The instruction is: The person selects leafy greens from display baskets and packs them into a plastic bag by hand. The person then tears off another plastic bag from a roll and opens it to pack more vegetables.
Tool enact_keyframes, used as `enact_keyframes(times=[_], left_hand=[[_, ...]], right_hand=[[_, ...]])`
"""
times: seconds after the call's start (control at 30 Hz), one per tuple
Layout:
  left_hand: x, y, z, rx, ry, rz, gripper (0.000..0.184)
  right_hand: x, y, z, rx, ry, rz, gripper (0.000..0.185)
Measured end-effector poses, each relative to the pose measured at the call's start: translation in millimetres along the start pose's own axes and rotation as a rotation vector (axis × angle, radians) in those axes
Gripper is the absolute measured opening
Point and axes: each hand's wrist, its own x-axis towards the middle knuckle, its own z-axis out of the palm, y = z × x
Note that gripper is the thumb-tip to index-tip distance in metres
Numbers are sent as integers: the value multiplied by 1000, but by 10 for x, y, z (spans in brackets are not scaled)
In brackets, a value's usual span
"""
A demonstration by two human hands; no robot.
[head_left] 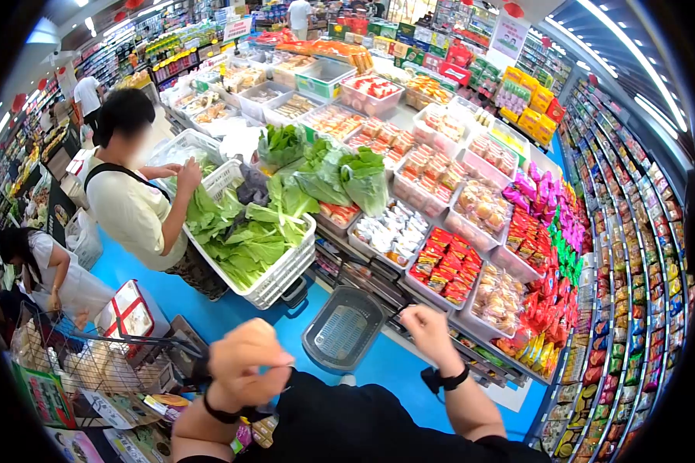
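Note:
My left hand (pixel 247 359) is raised in front of my chest, its fingers curled with thumb and fingertips close together; whether anything thin is between them I cannot make out. Further right, my right hand (pixel 428 328) has its fingers bent inward, and what they hold, if anything, is hidden. Dark bands circle both wrists. Between and beyond the hands a grey plastic basket (pixel 344 328) stands on the blue floor. A white crate (pixel 278 270) of leafy greens (pixel 243 251) lies ahead of my left hand. Trays of red packets (pixel 445 266) are beyond my right hand.
A person (pixel 131 185) in a light shirt stands beside the crate at left. Another person (pixel 54 270) bends near a wire cart (pixel 108 363) at lower left. The display stand runs diagonally ahead, and tall snack shelves (pixel 625 293) line the right side.

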Motion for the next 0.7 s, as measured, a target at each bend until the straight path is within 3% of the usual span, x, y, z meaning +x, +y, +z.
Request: enact_keyframes(times=[0.1,0.13,0.4,0.53,0.63,0.7], left_hand=[[-345,-350,-112,119,-90,-156,20],[-417,-425,-142,167,-117,-190,20],[-519,-837,-577,-28,-461,-158,12],[-423,-1073,-950,35,-567,-37,12],[-390,-1247,-1168,83,-616,-4,11],[-422,-1327,-1300,79,-599,-125,11]], right_hand=[[-157,337,707,-367,-222,-134,26],[-225,438,926,-416,-295,-83,28],[-212,247,2316,-292,-561,113,33],[-203,489,3005,-163,-571,-51,30],[-268,578,3336,-108,-496,117,28],[-345,649,3436,-143,-446,262,30]])
